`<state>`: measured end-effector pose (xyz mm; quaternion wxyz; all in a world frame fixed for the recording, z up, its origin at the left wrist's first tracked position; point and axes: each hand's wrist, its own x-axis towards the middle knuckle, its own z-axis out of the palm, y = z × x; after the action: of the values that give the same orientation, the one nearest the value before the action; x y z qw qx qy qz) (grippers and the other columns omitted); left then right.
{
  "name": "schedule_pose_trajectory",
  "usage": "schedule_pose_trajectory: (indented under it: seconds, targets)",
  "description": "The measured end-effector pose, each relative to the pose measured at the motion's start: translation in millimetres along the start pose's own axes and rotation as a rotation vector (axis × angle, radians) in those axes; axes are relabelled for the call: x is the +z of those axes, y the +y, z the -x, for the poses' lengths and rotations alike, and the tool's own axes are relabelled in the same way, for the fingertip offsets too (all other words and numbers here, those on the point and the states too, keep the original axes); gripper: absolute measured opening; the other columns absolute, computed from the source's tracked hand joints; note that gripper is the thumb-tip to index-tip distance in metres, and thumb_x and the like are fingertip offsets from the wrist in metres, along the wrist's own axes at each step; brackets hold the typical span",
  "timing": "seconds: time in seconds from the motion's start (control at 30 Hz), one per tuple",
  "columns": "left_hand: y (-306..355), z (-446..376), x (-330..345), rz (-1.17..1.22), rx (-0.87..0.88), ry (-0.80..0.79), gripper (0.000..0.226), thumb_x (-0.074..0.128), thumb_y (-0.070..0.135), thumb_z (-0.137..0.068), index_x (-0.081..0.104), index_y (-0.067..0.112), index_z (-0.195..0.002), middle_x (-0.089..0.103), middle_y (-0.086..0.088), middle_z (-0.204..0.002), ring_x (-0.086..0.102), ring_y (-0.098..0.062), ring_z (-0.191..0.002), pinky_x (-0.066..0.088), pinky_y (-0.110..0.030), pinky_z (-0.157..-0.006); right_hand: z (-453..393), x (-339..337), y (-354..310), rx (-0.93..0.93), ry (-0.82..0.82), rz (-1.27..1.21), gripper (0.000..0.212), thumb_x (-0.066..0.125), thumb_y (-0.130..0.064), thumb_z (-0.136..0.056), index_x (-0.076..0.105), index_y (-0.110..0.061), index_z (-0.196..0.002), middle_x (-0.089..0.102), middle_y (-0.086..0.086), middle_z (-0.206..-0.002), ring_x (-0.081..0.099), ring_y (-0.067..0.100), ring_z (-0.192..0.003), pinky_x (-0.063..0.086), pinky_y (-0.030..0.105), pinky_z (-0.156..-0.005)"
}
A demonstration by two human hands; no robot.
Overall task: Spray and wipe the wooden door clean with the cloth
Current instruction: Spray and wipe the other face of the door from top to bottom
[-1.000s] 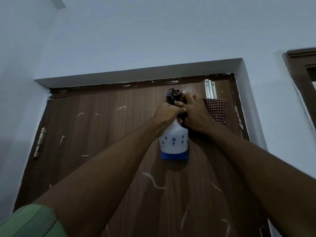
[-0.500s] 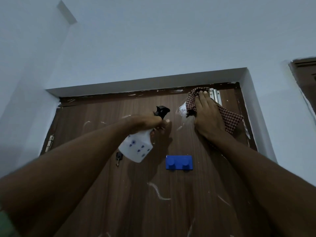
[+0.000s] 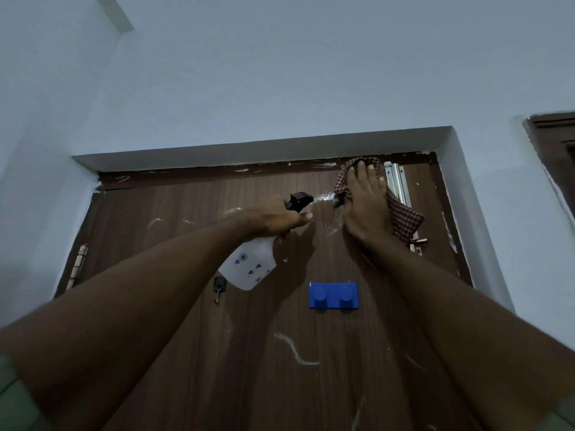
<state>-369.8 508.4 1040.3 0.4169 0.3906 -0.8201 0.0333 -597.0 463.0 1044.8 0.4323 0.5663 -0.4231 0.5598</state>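
Observation:
A dark brown wooden door (image 3: 193, 231) with white paint streaks fills the lower view. My left hand (image 3: 277, 217) grips the neck of a white spray bottle (image 3: 249, 265) with blue flower prints and a black nozzle pointing right. A wet sheen glistens on the wood just beyond the nozzle. My right hand (image 3: 364, 203) lies flat near the door's top right, pressing a red-and-white checked cloth (image 3: 404, 216) against the wood. Part of the cloth hangs down past my palm.
A blue two-peg hook rack (image 3: 333, 296) is fixed at mid door, and a small black hook (image 3: 218, 286) sits left of it. A metal latch bolt (image 3: 398, 185) runs beside the cloth. A hinge (image 3: 79, 262) is at the left edge. White walls frame the doorway.
My hands have separated: the left swung the bottle leftward and tilted it, uncovering the blue rack. The right carried the cloth up to the door's top and now presses it higher.

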Motion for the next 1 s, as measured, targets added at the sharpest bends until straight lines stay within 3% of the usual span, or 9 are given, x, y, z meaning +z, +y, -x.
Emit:
schedule_pose_trajectory:
  seconds: [0.2,0.3,0.4,0.6,0.67,0.73,0.8,0.9,1.0]
  targets:
    - [-7.6,-1.8,-3.5,0.098,0.102,-0.056,0.035,0.057,0.045,-0.105,0.065,0.013,-0.119,0.071,-0.012,-0.097,0.066,-0.023,-0.083,0.056,-0.036,-0.076,48.3,-1.4,3.4,-0.551,-0.363,-0.109,0.064,0.040,-0.023,-0.101,0.027,-0.025,-0.163,0.015,-0.003,-0.172,0.000,0.012,-0.159,-0.002,0.037,-0.130]
    - [-11.0,-2.4,-8.8,0.108,0.116,-0.056,0.040,0.060,0.045,-0.104,0.063,0.013,-0.128,0.069,-0.009,-0.087,0.066,-0.019,-0.074,0.058,-0.035,-0.071,35.1,-4.2,19.2,-0.303,-0.152,-0.009,0.062,0.028,-0.033,-0.101,0.028,-0.023,-0.162,0.019,-0.001,-0.171,0.008,0.017,-0.160,0.011,0.051,-0.129]
    - [-12.9,-4.2,-12.9,0.097,0.095,-0.039,0.039,0.061,0.042,-0.104,0.066,0.006,-0.121,0.068,-0.008,-0.082,0.065,-0.019,-0.074,0.055,-0.031,-0.067,5.5,4.6,-8.7,-0.048,-0.060,0.028,0.067,0.027,-0.030,-0.098,0.025,-0.019,-0.163,0.015,0.001,-0.172,0.006,0.019,-0.160,0.008,0.049,-0.130]
    - [-21.3,-1.5,-8.5,0.133,0.119,-0.115,0.037,0.057,0.043,-0.106,0.065,0.011,-0.121,0.071,-0.009,-0.098,0.067,-0.019,-0.083,0.057,-0.032,-0.074,42.9,5.0,-9.1,-0.446,-0.306,-0.213,0.064,0.047,-0.003,-0.095,0.043,-0.024,-0.156,0.026,-0.005,-0.167,0.012,0.013,-0.158,0.002,0.031,-0.129]
    - [-21.9,1.5,-6.4,0.104,0.112,-0.090,0.032,0.057,0.042,-0.106,0.066,0.012,-0.114,0.067,-0.005,-0.089,0.063,-0.013,-0.075,0.052,-0.028,-0.068,42.6,-2.5,-4.7,-0.296,-0.269,-0.315,0.062,0.045,0.005,-0.095,0.053,-0.022,-0.150,0.038,-0.002,-0.164,0.024,0.012,-0.155,0.011,0.030,-0.129]
    - [-21.9,3.9,-6.4,0.084,0.109,-0.068,0.033,0.058,0.044,-0.105,0.066,0.013,-0.111,0.066,-0.003,-0.086,0.063,-0.014,-0.076,0.051,-0.031,-0.072,27.8,-10.3,-21.5,-0.106,-0.195,-0.440,0.051,0.044,0.010,-0.096,0.066,-0.016,-0.134,0.059,0.005,-0.147,0.048,0.016,-0.140,0.036,0.033,-0.120]
    - [-20.0,8.6,-6.8,0.122,0.101,-0.066,0.032,0.058,0.043,-0.105,0.065,0.013,-0.113,0.067,-0.003,-0.089,0.064,-0.014,-0.078,0.053,-0.030,-0.072,7.7,-21.0,-51.0,0.124,-0.109,-0.591,0.037,0.046,0.008,-0.098,0.073,-0.009,-0.115,0.072,0.008,-0.114,0.067,0.016,-0.106,0.055,0.031,-0.088]
    - [-16.2,14.1,-7.5,0.222,0.076,-0.018,0.017,0.062,0.037,-0.104,0.061,0.021,-0.104,0.071,-0.006,-0.094,0.067,-0.018,-0.079,0.056,-0.026,-0.065,-24.6,-35.4,-82.2,0.530,-0.118,-1.070,0.026,0.048,0.011,-0.097,0.071,-0.001,-0.099,0.070,0.006,-0.087,0.068,0.014,-0.073,0.055,0.021,-0.055]
    - [-15.0,14.9,-9.6,0.400,0.071,0.031,0.028,0.069,0.038,-0.100,0.066,0.015,-0.116,0.076,-0.012,-0.101,0.074,-0.027,-0.082,0.060,-0.032,-0.065,-40.4,-36.7,-95.5,0.743,-0.054,-1.313,0.025,0.055,0.000,-0.102,0.066,-0.005,-0.080,0.064,0.007,-0.077,0.060,0.016,-0.064,0.048,0.017,-0.043]
